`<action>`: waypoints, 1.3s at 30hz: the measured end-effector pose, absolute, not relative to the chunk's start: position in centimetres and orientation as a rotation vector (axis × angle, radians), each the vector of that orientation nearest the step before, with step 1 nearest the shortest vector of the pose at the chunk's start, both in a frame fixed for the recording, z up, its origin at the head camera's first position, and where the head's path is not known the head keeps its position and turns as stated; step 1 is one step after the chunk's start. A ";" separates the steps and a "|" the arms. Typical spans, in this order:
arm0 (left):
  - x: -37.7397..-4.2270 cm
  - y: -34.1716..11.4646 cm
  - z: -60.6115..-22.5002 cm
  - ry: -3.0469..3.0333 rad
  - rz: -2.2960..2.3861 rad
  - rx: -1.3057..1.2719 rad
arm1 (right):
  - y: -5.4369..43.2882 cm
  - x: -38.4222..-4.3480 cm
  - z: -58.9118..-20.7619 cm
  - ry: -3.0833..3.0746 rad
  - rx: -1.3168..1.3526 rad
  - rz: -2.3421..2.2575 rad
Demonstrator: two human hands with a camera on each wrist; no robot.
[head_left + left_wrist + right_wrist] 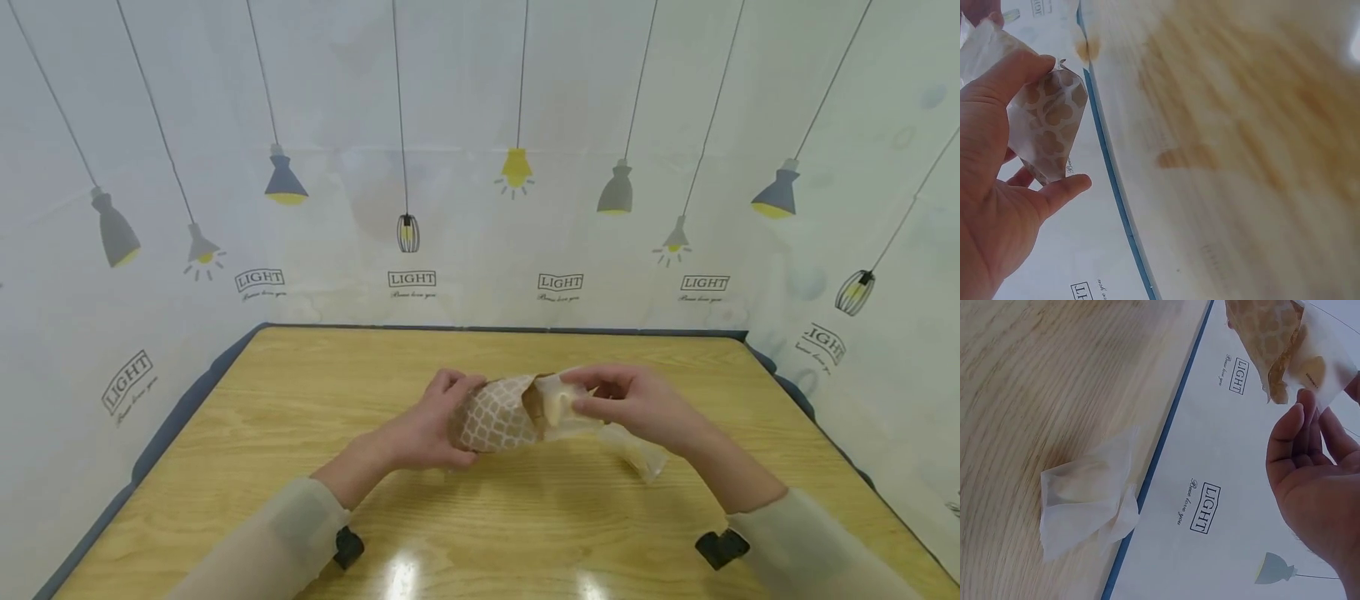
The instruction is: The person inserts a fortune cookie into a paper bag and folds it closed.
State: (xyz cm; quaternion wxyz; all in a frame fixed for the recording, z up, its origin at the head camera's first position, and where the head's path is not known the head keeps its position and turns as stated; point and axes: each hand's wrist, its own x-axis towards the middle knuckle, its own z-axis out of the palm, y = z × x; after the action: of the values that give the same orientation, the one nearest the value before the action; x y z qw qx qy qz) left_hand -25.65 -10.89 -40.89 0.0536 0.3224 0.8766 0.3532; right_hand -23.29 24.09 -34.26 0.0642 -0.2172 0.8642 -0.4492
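My left hand grips a brown paper bag with a white lattice pattern, thumb on the near side and fingers behind. The bag lies on its side above the table, its torn-looking mouth facing right. At that mouth is a translucent white packet with something pale inside; one end sits in the bag. My right hand pinches the packet's outer end. A second translucent packet, crumpled and with pale contents, lies on the table below the right hand; the right wrist view shows this packet too.
The wood-grain table has a dark blue edge against a white wall covering printed with hanging lamps. Black wrist mounts show below both sleeves.
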 end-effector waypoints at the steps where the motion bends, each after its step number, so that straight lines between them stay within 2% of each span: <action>1: -25.6 -10.9 -40.9 2.661 1.070 0.983 | 23.9 -23.3 -34.3 2.613 -0.646 -1.353; 23: -25.6 -10.7 -41.1 2.597 1.147 0.941 | 21.9 -23.8 -35.5 2.715 -0.808 -1.345; 31: -25.7 -10.8 -41.0 2.611 1.153 0.918 | 22.7 -23.7 -35.5 2.756 -0.691 -1.332; 39: -25.7 -10.7 -41.0 2.607 1.155 0.908 | 22.6 -23.8 -36.2 2.721 -0.705 -1.347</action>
State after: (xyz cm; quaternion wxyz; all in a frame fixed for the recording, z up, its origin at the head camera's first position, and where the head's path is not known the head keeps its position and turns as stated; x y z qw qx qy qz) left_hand -25.74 -10.72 -40.97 0.0744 0.3026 0.8688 0.3849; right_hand -23.81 22.64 -36.18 0.0125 -0.2261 0.8729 -0.4322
